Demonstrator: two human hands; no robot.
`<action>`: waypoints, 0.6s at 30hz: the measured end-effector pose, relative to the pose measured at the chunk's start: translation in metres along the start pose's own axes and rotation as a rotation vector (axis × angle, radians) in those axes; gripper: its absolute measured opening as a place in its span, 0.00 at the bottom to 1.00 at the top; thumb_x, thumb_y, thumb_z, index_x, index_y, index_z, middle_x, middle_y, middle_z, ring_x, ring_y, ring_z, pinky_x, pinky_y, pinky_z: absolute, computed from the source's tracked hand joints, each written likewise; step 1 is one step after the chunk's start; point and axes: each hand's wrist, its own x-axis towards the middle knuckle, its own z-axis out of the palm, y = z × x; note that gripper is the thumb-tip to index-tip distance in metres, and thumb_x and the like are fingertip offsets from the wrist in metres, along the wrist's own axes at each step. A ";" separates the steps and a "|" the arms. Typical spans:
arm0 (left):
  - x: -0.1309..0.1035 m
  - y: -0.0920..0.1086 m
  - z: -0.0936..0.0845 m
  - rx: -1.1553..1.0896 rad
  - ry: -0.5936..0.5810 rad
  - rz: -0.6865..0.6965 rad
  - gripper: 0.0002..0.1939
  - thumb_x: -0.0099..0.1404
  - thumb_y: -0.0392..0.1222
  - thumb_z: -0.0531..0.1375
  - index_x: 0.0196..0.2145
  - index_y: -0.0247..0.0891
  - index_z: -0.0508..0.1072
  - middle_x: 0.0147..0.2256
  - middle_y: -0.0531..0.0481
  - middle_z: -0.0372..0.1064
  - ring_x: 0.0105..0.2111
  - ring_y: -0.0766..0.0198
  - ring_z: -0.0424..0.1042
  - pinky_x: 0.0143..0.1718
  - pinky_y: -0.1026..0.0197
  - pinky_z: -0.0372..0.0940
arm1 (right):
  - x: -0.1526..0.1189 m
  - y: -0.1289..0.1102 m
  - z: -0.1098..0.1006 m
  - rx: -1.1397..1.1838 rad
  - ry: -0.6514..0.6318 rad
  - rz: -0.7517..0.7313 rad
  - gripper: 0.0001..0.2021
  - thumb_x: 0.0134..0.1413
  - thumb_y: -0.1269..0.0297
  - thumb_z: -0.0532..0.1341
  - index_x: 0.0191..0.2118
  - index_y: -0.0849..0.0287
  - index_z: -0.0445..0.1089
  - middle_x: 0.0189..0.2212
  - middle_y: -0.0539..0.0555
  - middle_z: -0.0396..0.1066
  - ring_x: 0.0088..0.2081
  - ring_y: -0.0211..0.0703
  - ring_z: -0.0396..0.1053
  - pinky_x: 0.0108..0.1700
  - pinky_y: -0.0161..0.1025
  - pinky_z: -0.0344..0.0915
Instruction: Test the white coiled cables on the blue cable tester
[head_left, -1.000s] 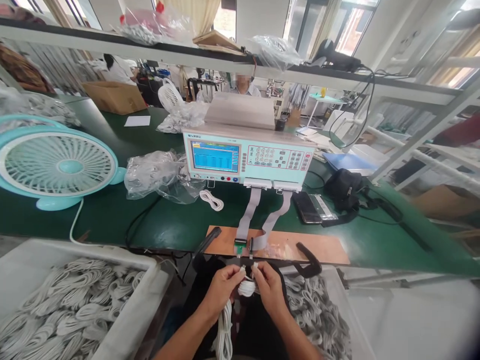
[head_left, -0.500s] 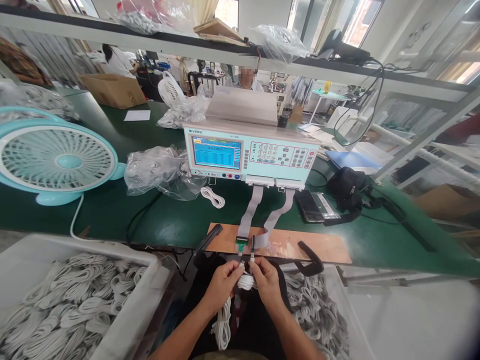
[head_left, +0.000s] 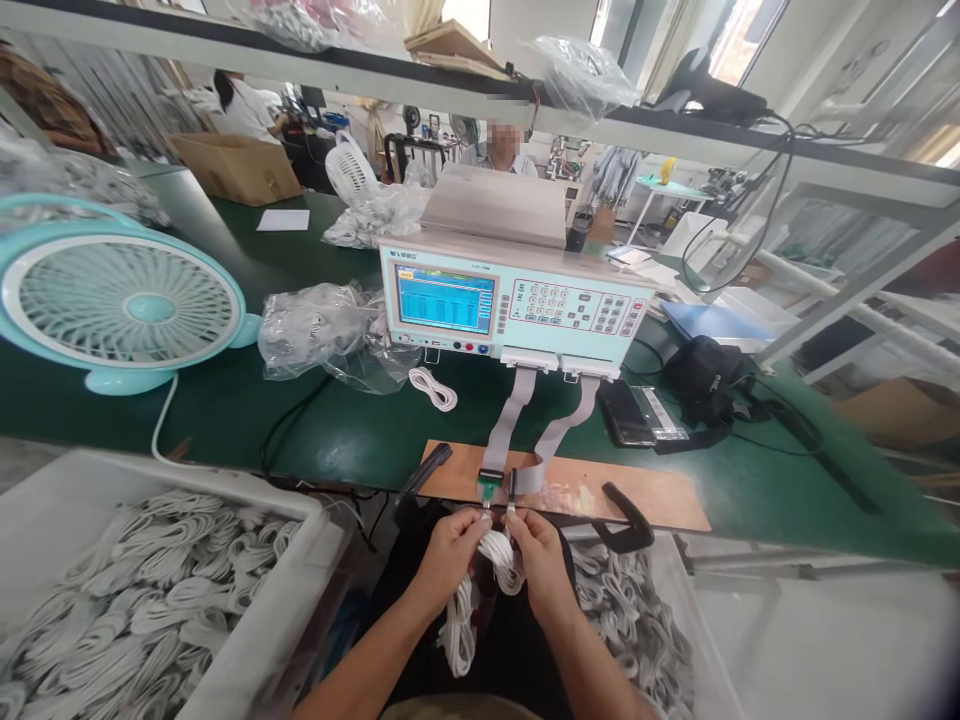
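Observation:
My left hand [head_left: 454,548] pinches one plug end of a coiled white cable [head_left: 498,556] at the small green circuit board [head_left: 487,491]. With thumb and fingers together, my right hand [head_left: 541,556] grips the cable's other end at the black connector [head_left: 512,485] beside that board. Whether either plug is fully seated cannot be made out. The coil hangs between both hands. A second white cable bundle [head_left: 458,628] dangles under my left hand, partly hidden by it. Two grey ribbon cables [head_left: 513,410] run up from the connectors to a tester [head_left: 442,352] with a lit blue screen.
A copper-coloured board [head_left: 645,500] lies along the green table's edge between two black clamps [head_left: 628,520]. Bins of coiled cables [head_left: 142,590] stand low at left and right. A turquoise fan [head_left: 146,310], plastic bags [head_left: 319,325] and a phone [head_left: 627,415] rest on the table. Another person sits beyond the tester.
My left hand has moved the cable's plug up to the green board, where a gap showed before. The coil has loosened and sags lower on the right. The view has shifted slightly.

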 end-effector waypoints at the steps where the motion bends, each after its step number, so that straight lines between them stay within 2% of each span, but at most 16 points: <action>1: 0.000 0.000 0.002 -0.016 0.021 -0.002 0.17 0.58 0.50 0.58 0.19 0.36 0.65 0.14 0.58 0.54 0.13 0.72 0.53 0.13 0.69 0.50 | 0.000 0.001 -0.001 -0.003 -0.008 0.002 0.18 0.45 0.50 0.66 0.22 0.61 0.67 0.18 0.46 0.60 0.21 0.34 0.52 0.26 0.34 0.50; 11: -0.006 -0.001 0.019 -0.230 0.200 -0.029 0.20 0.52 0.55 0.62 0.21 0.34 0.67 0.16 0.57 0.56 0.14 0.72 0.53 0.13 0.69 0.51 | 0.001 0.002 -0.005 0.012 -0.061 -0.005 0.15 0.48 0.51 0.65 0.28 0.60 0.71 0.20 0.47 0.62 0.25 0.38 0.59 0.31 0.35 0.57; 14: -0.008 0.003 0.023 -0.286 0.233 -0.028 0.20 0.51 0.56 0.64 0.22 0.33 0.69 0.16 0.56 0.57 0.15 0.72 0.53 0.14 0.69 0.51 | 0.000 0.000 -0.003 0.012 -0.071 -0.001 0.14 0.49 0.52 0.65 0.31 0.60 0.73 0.20 0.47 0.62 0.24 0.38 0.58 0.32 0.35 0.58; 18: -0.009 0.005 0.026 -0.372 0.263 -0.034 0.20 0.50 0.55 0.65 0.24 0.33 0.72 0.17 0.55 0.59 0.16 0.72 0.53 0.15 0.69 0.50 | -0.002 -0.002 -0.003 0.035 -0.084 0.022 0.14 0.50 0.53 0.65 0.30 0.60 0.73 0.20 0.46 0.61 0.23 0.36 0.55 0.33 0.34 0.58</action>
